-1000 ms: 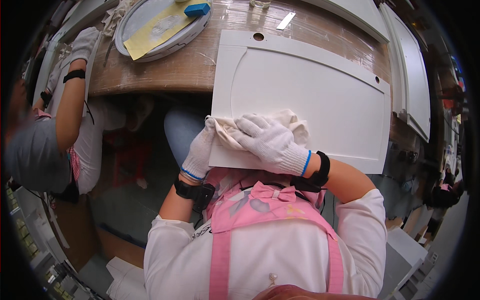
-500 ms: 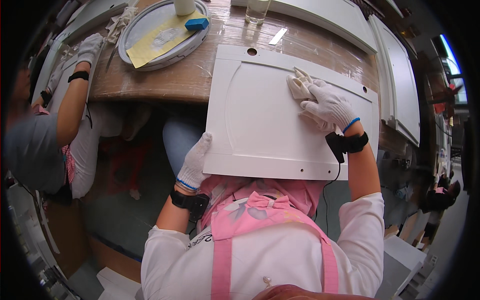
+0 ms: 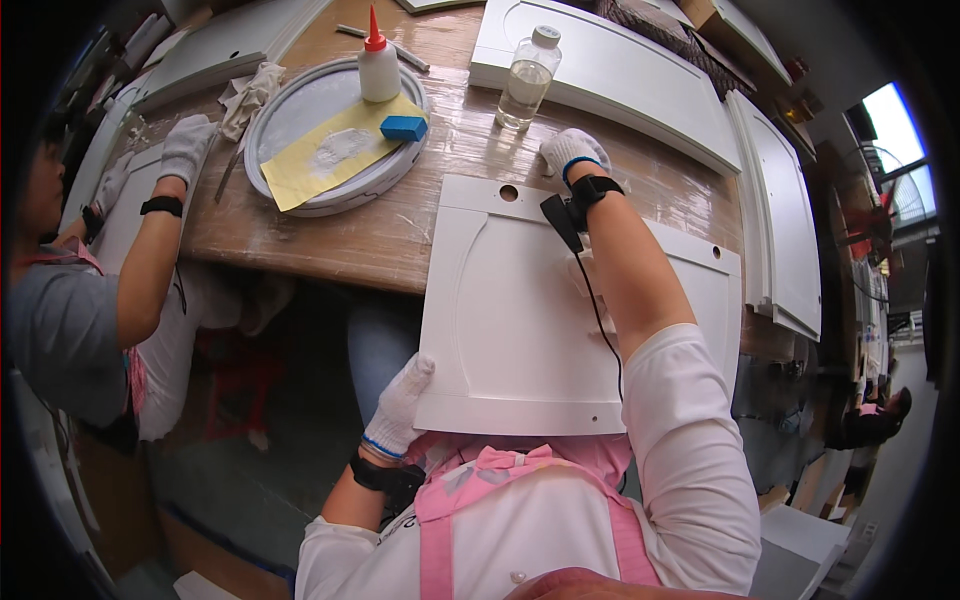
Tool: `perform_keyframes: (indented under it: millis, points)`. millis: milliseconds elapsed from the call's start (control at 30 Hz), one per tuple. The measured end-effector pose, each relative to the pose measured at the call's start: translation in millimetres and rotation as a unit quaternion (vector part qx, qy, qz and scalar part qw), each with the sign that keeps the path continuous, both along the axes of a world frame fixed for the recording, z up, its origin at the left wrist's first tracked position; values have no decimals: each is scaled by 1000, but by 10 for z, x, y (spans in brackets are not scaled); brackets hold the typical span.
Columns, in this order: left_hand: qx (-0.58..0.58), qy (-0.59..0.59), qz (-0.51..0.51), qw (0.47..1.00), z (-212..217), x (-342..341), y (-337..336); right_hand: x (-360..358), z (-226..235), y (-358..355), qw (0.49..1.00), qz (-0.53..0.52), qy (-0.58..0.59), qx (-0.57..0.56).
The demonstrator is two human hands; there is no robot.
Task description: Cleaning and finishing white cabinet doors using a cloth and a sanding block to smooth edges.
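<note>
A white cabinet door panel (image 3: 510,330) with a recessed middle lies across my lap and the table edge. My gloved left hand (image 3: 398,402) grips its near left edge, thumb on top, fingers hidden below. Beyond the panel's far edge, my gloved right hand (image 3: 576,153) is down at the tabletop with fingers curled. Whatever lies under those fingers is hidden; the small metal plate's earlier spot is there. A pale cloth (image 3: 582,278) rests on the panel, mostly behind my right forearm. Just past this hand stands a clear bottle (image 3: 526,82) of liquid.
A round lid (image 3: 265,150) carries yellow sandpaper (image 3: 290,178) with white powder, a blue block (image 3: 403,128) and a red-tipped glue bottle (image 3: 379,70). White panels (image 3: 600,70) lie at the back and right (image 3: 785,200). On the left, a co-worker's gloved hand (image 3: 186,147) rests on another panel.
My right hand has left the cloth on the panel and reached forward and left to the tabletop. My left hand stays on the edge. The view has shifted, showing more of the table's far side.
</note>
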State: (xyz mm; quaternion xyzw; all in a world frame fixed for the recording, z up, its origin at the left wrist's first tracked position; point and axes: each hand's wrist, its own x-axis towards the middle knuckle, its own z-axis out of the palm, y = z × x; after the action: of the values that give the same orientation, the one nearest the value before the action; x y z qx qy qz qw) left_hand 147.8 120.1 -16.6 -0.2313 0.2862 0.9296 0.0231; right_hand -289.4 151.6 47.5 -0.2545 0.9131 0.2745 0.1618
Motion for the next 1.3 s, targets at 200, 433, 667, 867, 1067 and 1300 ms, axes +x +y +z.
perform_keyframes:
  millis: [200, 433, 667, 867, 1067, 1300]
  points:
    - [-63, 9, -20, 998, 145, 13, -74, 122, 337, 232, 976, 101, 81, -175]
    - [-57, 34, -42, 997, 63, -20, -100, -63, 197, 568, 887, 421, 78, -174]
    - [-37, 29, -23, 999, 3, -13, -77, 29, 328, 407, 941, 325, 20, -93]
    - [-50, 9, -25, 998, -6, -16, -72, 3, 239, 614, 882, 422, -29, -207]
    - [-18, 18, -3, 1000, 1, 15, -42, 149, 175, 482, 920, 367, -1, -134]
    - [-69, 1, -7, 998, 82, 39, -18, 282, 269, 498, 916, 236, 16, -325]
